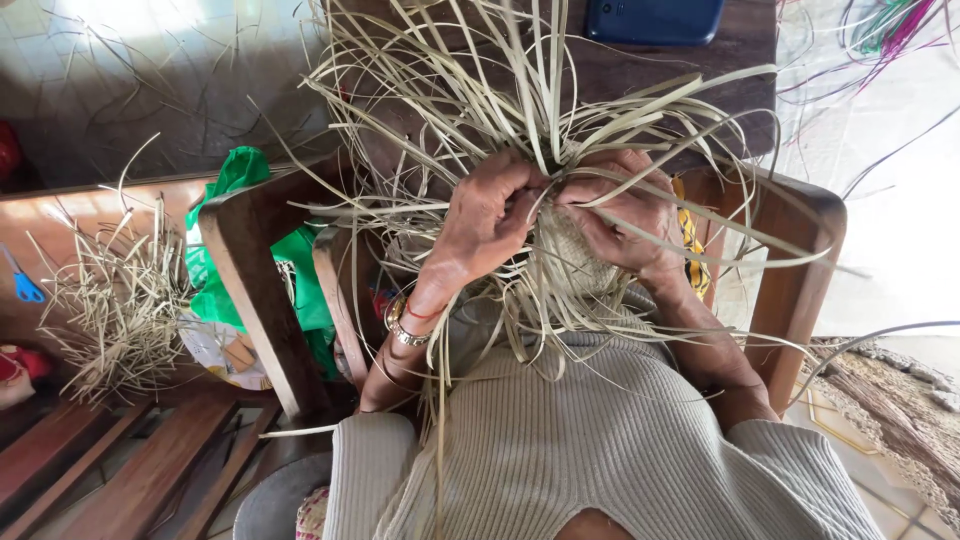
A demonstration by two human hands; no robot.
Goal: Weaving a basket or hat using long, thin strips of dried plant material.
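Note:
A small pale woven piece (572,262) with many long loose straw strips (520,100) fanning out from it sits between my hands at chest height. My left hand (485,222) grips the woven piece from the left, fingers curled over its top edge, bangles on the wrist. On the right side my right hand (622,212) pinches strips against the weave. The fingertips of both hands meet at the top of the piece. Much of the weave is hidden under the hands and strips.
A wooden chair (262,290) stands in front of me, with a green plastic bag (290,255) behind its left arm. A heap of straw offcuts (120,300) and blue scissors (24,285) lie at left. A dark blue phone (655,20) rests at the top.

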